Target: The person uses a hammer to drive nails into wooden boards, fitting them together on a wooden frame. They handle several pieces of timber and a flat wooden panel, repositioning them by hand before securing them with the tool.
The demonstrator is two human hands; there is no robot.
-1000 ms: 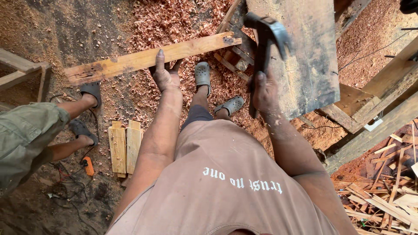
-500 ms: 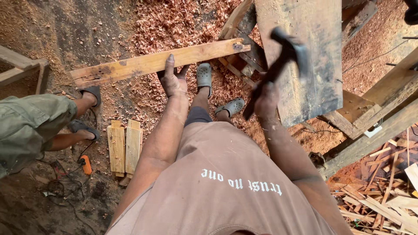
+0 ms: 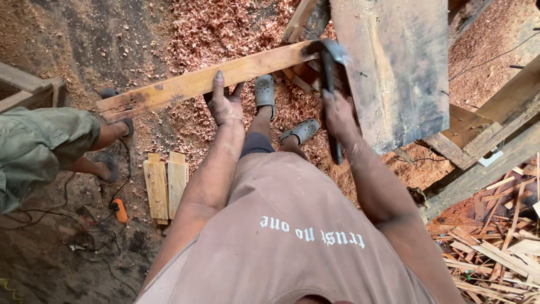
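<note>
A long pale wooden plank runs from the middle left up to the right, above a floor of reddish shavings. My left hand presses on its near edge with fingers spread. My right hand grips the handle of a dark hammer, whose head sits down at the plank's right end, blurred by motion. My feet in grey clogs stand just behind the plank.
A big grey weathered board lies at the upper right. Another person's legs in green shorts stand at the left. Short boards, an orange tool and black cable lie lower left. Scrap strips pile at the right.
The hammer was raised high to the right half a second ago and has swung down onto the plank's right end. My left hand stayed on the plank.
</note>
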